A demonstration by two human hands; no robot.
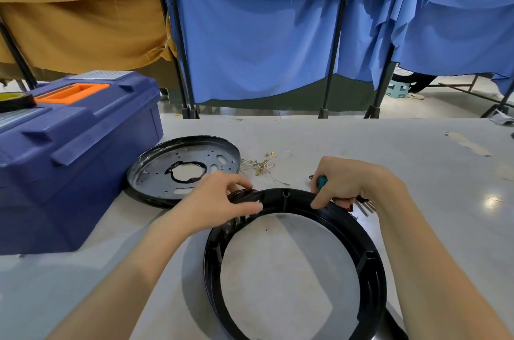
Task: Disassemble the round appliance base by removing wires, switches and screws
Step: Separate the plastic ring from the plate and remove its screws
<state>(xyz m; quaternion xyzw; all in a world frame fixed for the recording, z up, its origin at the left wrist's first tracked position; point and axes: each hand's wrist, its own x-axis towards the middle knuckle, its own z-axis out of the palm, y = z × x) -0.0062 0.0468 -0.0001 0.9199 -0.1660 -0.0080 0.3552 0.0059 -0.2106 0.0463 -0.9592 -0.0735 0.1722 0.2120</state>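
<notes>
Black round plastic ring base [374, 278] lies flat on the grey tabletop [417, 144]; the left hand [214, 200] pinches a dark reddish part [239, 195] at its far rim, apparently to free it, while the right hand [353, 178], fingers curled round a teal-handled tool [322, 181], steadies the rim.

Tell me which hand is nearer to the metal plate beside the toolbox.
Left. The left hand sits at the near right edge of the metal plate; the right hand is farther right, beyond the loose wires.
</notes>
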